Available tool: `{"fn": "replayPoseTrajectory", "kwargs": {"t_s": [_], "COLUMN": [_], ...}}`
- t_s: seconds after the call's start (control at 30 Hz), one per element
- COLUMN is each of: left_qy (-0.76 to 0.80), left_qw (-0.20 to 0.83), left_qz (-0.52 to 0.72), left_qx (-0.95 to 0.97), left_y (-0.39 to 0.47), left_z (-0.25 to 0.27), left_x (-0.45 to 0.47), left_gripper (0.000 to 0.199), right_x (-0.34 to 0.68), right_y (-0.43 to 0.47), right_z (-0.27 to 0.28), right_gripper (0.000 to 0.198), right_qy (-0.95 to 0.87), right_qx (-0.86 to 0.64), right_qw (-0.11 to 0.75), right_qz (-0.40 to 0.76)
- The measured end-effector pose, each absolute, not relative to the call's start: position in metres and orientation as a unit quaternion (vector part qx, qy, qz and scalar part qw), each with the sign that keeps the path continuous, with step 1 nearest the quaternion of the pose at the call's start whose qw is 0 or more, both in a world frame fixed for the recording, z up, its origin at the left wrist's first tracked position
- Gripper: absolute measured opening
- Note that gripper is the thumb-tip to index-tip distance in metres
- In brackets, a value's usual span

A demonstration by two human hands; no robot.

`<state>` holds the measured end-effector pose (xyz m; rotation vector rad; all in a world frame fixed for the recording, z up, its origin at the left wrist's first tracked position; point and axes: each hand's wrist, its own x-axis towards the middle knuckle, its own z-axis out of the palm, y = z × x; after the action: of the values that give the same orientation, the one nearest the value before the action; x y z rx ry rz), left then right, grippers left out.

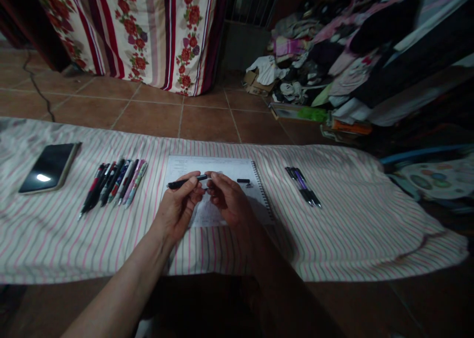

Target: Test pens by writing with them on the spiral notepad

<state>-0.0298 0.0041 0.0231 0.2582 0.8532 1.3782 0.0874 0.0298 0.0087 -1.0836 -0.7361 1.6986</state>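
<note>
Gripping a black pen at the centre of the frame, the left hand holds it above a spiral notebook. The right hand has its fingertips at the pen's right end; whether they grip it, I cannot tell. A row of pens lies centre-left, a smaller bunch right of centre.

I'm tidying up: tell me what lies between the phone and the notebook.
The head view shows a row of pens on the striped cloth.
</note>
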Motion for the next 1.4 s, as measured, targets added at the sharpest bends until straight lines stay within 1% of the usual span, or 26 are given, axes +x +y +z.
{"fn": "replayPoseTrajectory", "kwargs": {"t_s": [0.07,0.17,0.23,0.33,0.43,0.6,0.73,0.97,1.23,1.3,1.4], "left_qy": [0.377,0.373,0.367,0.364,0.369,0.379,0.389,0.391,0.393,0.392,0.391], "left_qw": [0.683,0.677,0.667,0.660,0.662,0.656,0.654,0.661,0.668,0.666,0.662], "left_qz": [0.618,0.630,0.647,0.657,0.652,0.652,0.648,0.638,0.629,0.632,0.637], "left_qx": [0.098,0.077,0.048,0.017,0.003,-0.025,-0.037,-0.054,-0.058,-0.054,-0.048], "left_y": [0.006,0.012,0.015,0.017,0.017,0.017,0.018,0.019,0.021,0.022,0.022], "left_z": [0.024,0.026,0.028,0.030,0.030,0.030,0.030,0.029,0.024,0.023,0.022], "left_x": [-0.034,-0.047,-0.055,-0.063,-0.065,-0.068,-0.070,-0.070,-0.070,-0.070,-0.069], "left_gripper": [0.014,0.012,0.015,0.021,0.020,0.025,0.025,0.027,0.026,0.027,0.027], "right_x": [0.087,0.092,0.098,0.106,0.108,0.106,0.104,0.102,0.105,0.107,0.108], "right_y": [0.029,0.033,0.037,0.041,0.041,0.039,0.039,0.040,0.040,0.041,0.040], "right_z": [0.008,0.005,0.001,-0.004,-0.011,-0.020,-0.023,-0.024,-0.013,-0.010,-0.008], "right_gripper": [0.031,0.031,0.023,0.012,0.015,0.020,0.020,0.013,0.006,0.006,0.007], "right_qy": [-0.381,-0.492,-0.563,-0.662,-0.715,-0.780,-0.787,-0.786,-0.809,-0.812,-0.799], "right_qx": [-0.462,-0.519,-0.559,-0.589,-0.594,-0.562,-0.565,-0.570,-0.552,-0.545,-0.549], "right_qw": [0.473,0.462,0.440,0.370,0.298,0.239,0.216,0.210,0.181,0.189,0.205], "right_qz": [0.646,0.525,0.420,0.280,0.216,0.135,0.121,0.114,0.086,0.091,0.131]}}
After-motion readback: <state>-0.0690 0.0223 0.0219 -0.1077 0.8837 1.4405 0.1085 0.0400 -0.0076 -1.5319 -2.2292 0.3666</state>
